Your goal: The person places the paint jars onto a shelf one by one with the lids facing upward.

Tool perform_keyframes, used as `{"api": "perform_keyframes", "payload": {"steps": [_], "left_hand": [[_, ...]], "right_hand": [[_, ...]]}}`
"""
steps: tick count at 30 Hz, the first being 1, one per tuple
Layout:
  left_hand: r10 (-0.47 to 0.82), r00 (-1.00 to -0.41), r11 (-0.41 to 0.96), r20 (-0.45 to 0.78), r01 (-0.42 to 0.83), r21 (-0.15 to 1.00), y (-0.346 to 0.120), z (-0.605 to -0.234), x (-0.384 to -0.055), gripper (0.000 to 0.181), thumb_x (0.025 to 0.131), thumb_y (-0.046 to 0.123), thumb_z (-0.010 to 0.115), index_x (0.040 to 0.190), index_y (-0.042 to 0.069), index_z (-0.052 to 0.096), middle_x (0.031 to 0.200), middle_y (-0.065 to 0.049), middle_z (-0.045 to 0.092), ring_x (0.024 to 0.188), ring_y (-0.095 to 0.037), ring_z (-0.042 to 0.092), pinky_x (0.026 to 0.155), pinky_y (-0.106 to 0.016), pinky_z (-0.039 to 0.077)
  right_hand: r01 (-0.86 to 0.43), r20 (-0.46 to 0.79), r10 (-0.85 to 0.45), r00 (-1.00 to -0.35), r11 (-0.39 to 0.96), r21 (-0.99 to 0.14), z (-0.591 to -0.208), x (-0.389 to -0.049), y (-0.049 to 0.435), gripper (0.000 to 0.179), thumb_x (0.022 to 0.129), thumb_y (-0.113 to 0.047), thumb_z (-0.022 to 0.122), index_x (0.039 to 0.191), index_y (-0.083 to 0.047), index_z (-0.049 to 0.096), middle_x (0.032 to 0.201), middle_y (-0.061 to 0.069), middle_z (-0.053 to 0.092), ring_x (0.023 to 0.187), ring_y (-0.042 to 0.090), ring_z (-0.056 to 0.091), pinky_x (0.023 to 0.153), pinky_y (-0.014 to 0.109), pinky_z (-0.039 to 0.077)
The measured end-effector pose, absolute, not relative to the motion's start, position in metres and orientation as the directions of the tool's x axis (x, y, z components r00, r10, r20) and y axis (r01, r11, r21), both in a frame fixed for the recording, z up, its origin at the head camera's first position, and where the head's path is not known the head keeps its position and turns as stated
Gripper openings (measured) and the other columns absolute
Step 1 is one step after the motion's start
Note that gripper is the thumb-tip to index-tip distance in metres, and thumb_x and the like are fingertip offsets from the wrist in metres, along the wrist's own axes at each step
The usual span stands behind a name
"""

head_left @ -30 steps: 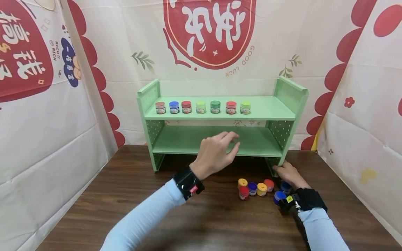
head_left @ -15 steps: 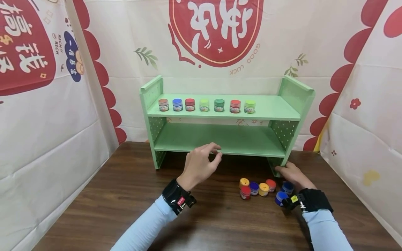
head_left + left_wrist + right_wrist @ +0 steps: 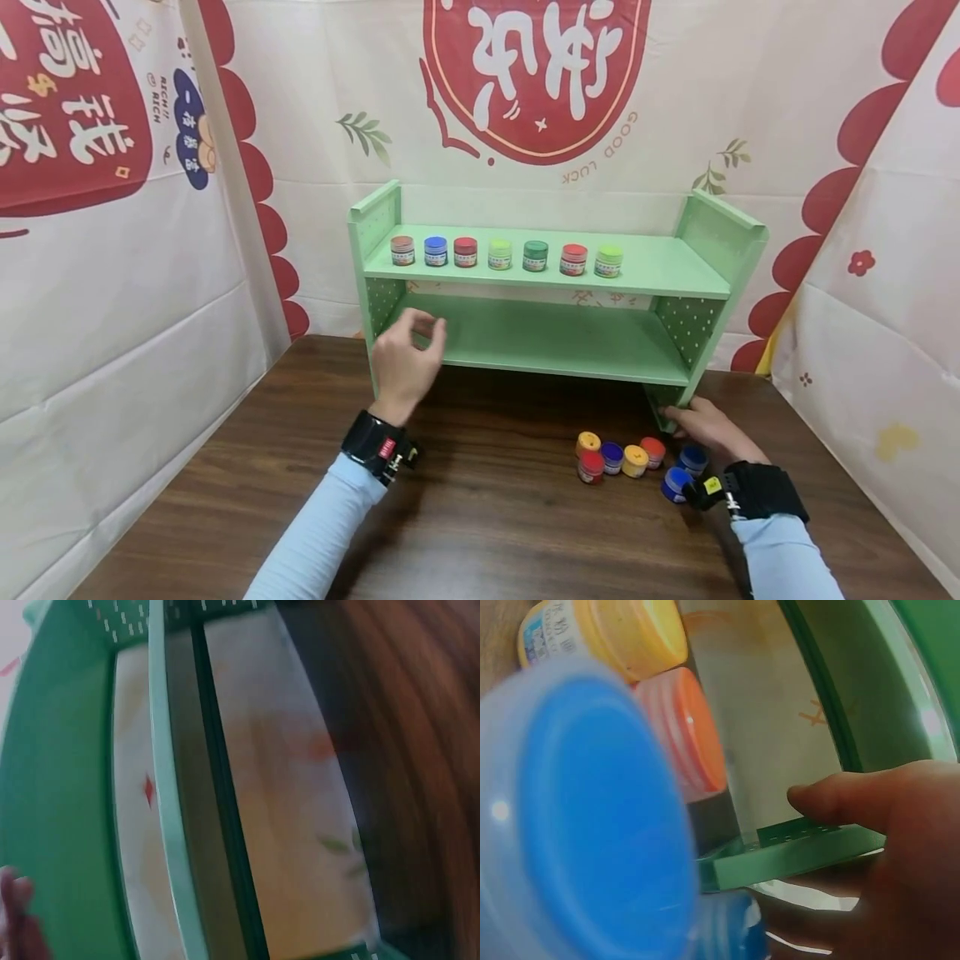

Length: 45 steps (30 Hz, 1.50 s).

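Leftward along the front of the green two-tier shelf (image 3: pixel 540 333), my left hand (image 3: pixel 407 354) has travelled from the middle to near the left end, while my right hand (image 3: pixel 708 425) stays at the right foot (image 3: pixel 667 396) of the shelf. Behind the shelf hangs a printed cloth (image 3: pixel 540 204); beneath it lies the brown wooden table (image 3: pixel 510 533). Right thumb and fingers grip that foot, thumb on its inner side; left thumb and forefinger curve towards each other, the gap narrow, nothing seen between them. If my right hand tugs or lifts, I expect the shelf to rock, and the row of seven lidded jars (image 3: pixel 535 256) on its upper board could slide or topple, since they appear to stand loose. Raising my left hand carelessly could also clip the shelf and jolt them. Seven more jars (image 3: pixel 612 458) sit on the table before the shelf's right end. Among these, the bright blue-lidded jar (image 3: pixel 677 484) lies so close to my right arm's black wrist camera (image 3: pixel 705 493) that a small drag might knock it against the navy-lidded jar (image 3: pixel 692 460), nearer the shelf; whether camera and jar touch, I can't tell.
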<state>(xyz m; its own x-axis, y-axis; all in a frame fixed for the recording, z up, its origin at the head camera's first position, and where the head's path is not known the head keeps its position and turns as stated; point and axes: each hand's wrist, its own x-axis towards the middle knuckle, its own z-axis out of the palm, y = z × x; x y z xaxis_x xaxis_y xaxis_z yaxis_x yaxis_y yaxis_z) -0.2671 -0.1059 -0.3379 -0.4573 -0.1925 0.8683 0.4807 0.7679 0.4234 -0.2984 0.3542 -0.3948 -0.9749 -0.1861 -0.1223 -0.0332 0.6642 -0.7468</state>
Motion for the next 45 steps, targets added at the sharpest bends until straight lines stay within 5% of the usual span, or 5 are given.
{"api": "perform_keyframes", "payload": {"steps": [8, 15, 19, 36, 45], "left_hand": [[-0.613, -0.351, 0.573, 0.708, 0.419, 0.704, -0.151, -0.344, -0.28, 0.042, 0.087, 0.035, 0.067, 0.112, 0.003, 0.056, 0.104, -0.013, 0.067, 0.089, -0.032, 0.065, 0.071, -0.036, 0.044], [-0.251, -0.842, 0.33, 0.477, 0.389, 0.86, -0.19, -0.344, -0.29, 0.083, 0.083, 0.012, 0.054, 0.158, 0.005, 0.018, 0.155, -0.024, 0.033, 0.14, -0.04, 0.039, 0.111, -0.052, 0.037], [0.039, -0.962, 0.256, 0.272, 0.272, 0.927, -0.209, -0.347, -0.294, 0.091, 0.08, -0.001, 0.052, 0.159, 0.001, 0.006, 0.157, -0.027, 0.023, 0.138, -0.038, 0.032, 0.113, -0.052, 0.03], [-0.059, -0.99, 0.686, 0.128, 0.053, 0.726, -0.217, -0.381, -0.308, 0.049, 0.09, 0.004, 0.059, 0.137, 0.0, 0.051, 0.129, -0.026, 0.061, 0.114, -0.037, 0.056, 0.1, -0.054, 0.049], [-0.057, -0.996, 0.642, 0.062, 0.012, 0.767, -0.217, -0.385, -0.303, 0.042, 0.093, 0.002, 0.051, 0.135, 0.001, 0.052, 0.127, -0.023, 0.057, 0.111, -0.035, 0.053, 0.095, -0.048, 0.049]], "right_hand": [[-0.046, -0.164, -0.22, -0.962, 0.717, -0.695, -0.384, -0.291, 0.356, 0.043, 0.108, -0.025, 0.046, 0.123, 0.016, 0.048, 0.1, 0.023, 0.066, 0.085, 0.021, 0.068, 0.076, 0.036, 0.057], [-0.039, -0.204, -0.195, -0.959, 0.805, -0.592, -0.359, -0.28, 0.362, 0.052, 0.108, -0.031, 0.047, 0.119, 0.019, 0.056, 0.101, 0.027, 0.07, 0.09, 0.029, 0.07, 0.079, 0.046, 0.06], [-0.074, -0.217, -0.206, -0.954, 0.865, -0.497, -0.339, -0.271, 0.363, 0.05, 0.107, -0.034, 0.05, 0.107, 0.014, 0.064, 0.094, 0.023, 0.069, 0.087, 0.03, 0.068, 0.073, 0.045, 0.06], [-0.522, 0.065, -0.548, -0.834, 0.744, -0.417, -0.306, -0.241, 0.279, 0.032, 0.097, -0.018, 0.072, 0.126, -0.007, 0.067, 0.102, 0.005, 0.075, 0.089, 0.015, 0.068, 0.071, 0.028, 0.055], [-0.485, -0.092, -0.567, -0.818, 0.768, -0.419, -0.321, -0.251, 0.271, 0.033, 0.097, -0.019, 0.07, 0.129, -0.008, 0.067, 0.099, -0.001, 0.072, 0.082, 0.012, 0.062, 0.071, 0.029, 0.05]]}}
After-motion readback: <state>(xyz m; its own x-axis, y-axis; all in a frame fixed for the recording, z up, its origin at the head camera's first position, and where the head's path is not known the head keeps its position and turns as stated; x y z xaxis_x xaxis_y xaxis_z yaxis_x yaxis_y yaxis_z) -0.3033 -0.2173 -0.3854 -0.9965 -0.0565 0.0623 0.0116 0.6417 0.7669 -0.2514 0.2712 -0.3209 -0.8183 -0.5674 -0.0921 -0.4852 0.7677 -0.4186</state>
